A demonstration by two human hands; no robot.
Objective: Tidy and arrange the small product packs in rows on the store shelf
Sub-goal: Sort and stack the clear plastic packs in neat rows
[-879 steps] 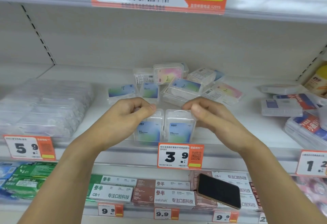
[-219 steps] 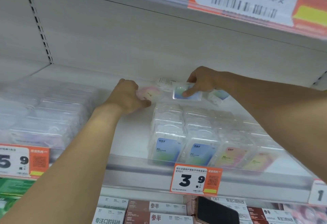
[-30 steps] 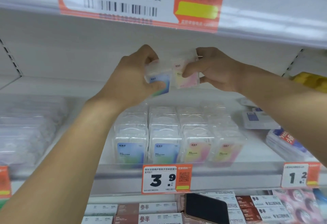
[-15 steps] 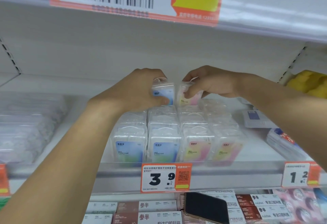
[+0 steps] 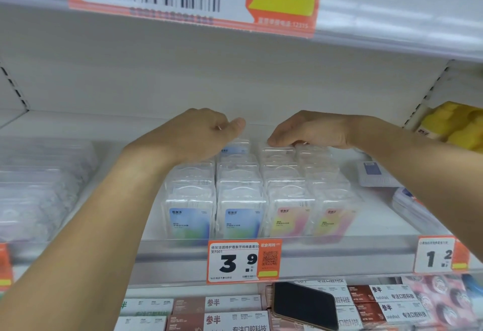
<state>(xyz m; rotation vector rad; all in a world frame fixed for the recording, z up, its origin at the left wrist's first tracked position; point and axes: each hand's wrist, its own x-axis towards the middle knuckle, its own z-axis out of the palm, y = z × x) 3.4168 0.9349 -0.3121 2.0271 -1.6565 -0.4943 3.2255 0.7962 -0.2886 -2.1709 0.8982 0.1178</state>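
clear packs [image 5: 261, 192] sit in rows beneath loosely curled fingers [image 5: 277, 140] of both hands, holding nothing.

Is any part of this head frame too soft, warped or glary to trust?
Head view: even light; clear packs at left smear into blur; upper shelf edge bows from the wide lens; front packs and price tag stay readable.

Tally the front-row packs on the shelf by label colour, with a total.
Blue-green front packs: 2
Pink-yellow front packs: 2
Total: 4 front packs, one heading each row; the packs behind are too blurred to count.
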